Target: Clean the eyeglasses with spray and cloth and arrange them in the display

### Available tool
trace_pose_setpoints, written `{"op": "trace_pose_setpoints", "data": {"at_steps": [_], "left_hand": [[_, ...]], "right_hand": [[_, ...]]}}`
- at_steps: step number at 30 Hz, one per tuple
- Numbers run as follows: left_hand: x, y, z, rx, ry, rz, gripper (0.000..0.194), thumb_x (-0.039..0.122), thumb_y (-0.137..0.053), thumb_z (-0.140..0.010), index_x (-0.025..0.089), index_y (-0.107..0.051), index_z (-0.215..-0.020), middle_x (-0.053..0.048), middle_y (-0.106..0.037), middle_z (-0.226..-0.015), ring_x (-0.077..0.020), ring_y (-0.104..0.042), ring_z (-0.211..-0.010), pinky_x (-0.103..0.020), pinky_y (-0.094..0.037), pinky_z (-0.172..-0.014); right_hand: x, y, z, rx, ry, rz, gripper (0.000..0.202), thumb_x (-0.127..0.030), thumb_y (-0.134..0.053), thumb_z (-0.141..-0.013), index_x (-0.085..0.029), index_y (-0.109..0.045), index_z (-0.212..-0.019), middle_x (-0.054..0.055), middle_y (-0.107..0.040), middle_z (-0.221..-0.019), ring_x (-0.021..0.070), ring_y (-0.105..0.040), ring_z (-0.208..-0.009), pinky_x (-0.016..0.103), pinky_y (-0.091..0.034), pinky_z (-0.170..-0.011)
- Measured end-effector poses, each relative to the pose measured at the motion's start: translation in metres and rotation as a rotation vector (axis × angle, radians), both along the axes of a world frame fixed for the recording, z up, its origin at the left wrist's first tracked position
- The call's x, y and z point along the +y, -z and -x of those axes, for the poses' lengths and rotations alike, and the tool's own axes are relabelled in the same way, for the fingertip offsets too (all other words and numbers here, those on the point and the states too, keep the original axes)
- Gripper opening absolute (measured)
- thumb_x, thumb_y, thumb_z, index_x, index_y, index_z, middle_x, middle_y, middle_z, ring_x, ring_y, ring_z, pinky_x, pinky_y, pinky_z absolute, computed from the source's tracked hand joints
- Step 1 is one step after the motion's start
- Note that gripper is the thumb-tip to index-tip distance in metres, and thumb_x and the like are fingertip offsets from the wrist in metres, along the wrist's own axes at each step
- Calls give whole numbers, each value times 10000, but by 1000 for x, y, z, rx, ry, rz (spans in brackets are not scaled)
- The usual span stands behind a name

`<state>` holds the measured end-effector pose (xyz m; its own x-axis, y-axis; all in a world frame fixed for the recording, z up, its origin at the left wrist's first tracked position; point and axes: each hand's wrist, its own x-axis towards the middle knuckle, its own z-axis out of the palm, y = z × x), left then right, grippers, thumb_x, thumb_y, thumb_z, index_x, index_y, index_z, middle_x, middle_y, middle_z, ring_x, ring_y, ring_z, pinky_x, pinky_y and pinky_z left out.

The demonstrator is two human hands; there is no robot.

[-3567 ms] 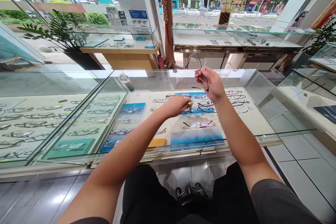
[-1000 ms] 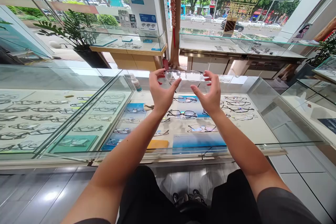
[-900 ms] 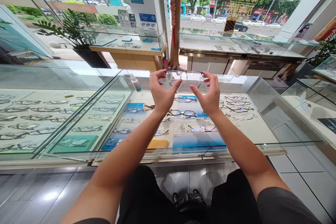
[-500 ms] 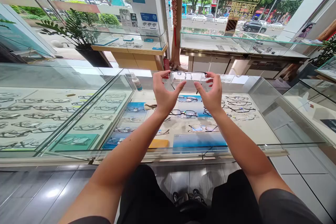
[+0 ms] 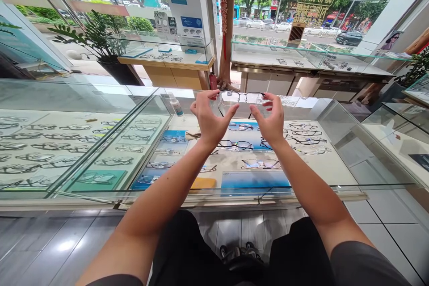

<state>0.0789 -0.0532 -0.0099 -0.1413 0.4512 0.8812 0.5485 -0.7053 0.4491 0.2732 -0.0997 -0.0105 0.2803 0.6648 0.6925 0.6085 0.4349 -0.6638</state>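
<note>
Lightly, parted left fingers (image 5: 212, 94) and right fingers (image 5: 272, 97) hold dark-rimmed, clear-lensed glasses (image 5: 248, 96) by both ends.

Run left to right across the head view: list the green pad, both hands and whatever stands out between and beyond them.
Green pad → spray bottle → left hand → held eyeglasses → right hand → dark car outside.

Between the bare left hand (image 5: 212, 118) and bare right hand (image 5: 271, 118), a gap is left beneath the dark-rimmed clear eyeglasses (image 5: 234, 97). Downward passage is barred by the clear glass tabletop (image 5: 301, 170), leftward passage by an upright white spray bottle (image 5: 176, 105).
</note>
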Motion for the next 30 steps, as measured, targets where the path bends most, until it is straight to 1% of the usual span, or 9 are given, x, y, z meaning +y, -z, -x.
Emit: {"op": "trace_pose_setpoints", "data": {"at_steps": [6,12,19,25,30], "left_hand": [[2,0,1,26,-6,-11,637,701,-850,-864,260,-625,-1265,-99,-737,-1202,-291,-705,-1041,-510,-477,-1040],[3,0,1,15,31,-14,622,697,-851,-867,259,-635,-1252,-100,-729,-1177,-287,-703,-1067,-496,-525,-1018],[5,0,1,-2,74,5,611,689,-853,-868,244,-652,-1236,-102,-730,-1168,-272,-699,-1053,-480,-560,-984],[6,-2,2,10,98,5,591,687,-840,-882,233,-676,-1224,-113,-733,-1159,-269,-704,-1081,-458,-596,-949],[8,0,4,16,112,-2,582,671,-864,-867,228,-693,-1203,-111,-744,-1130,-264,-703,-1053,-452,-602,-927]], "right_hand": [[-1,-1,-1,0,7,-18,545,-593,-746,-972,-293,-570,-1392,124,-678,-1356,288,-678,-1142,513,-562,-1020],[-2,-2,-1,-60,46,-41,541,-598,-721,-996,-300,-553,-1414,128,-667,-1356,300,-677,-1173,521,-574,-1019],[-4,-5,0,-76,74,-71,525,-574,-720,-998,-297,-551,-1411,127,-650,-1353,306,-660,-1188,526,-563,-1036],[-8,-9,1,-25,47,-54,553,-562,-748,-970,-302,-552,-1417,132,-629,-1386,324,-630,-1231,557,-527,-1105],[-6,-8,0,-52,61,-65,552,-565,-724,-983,-283,-554,-1426,143,-623,-1381,327,-632,-1225,557,-533,-1091]]}}
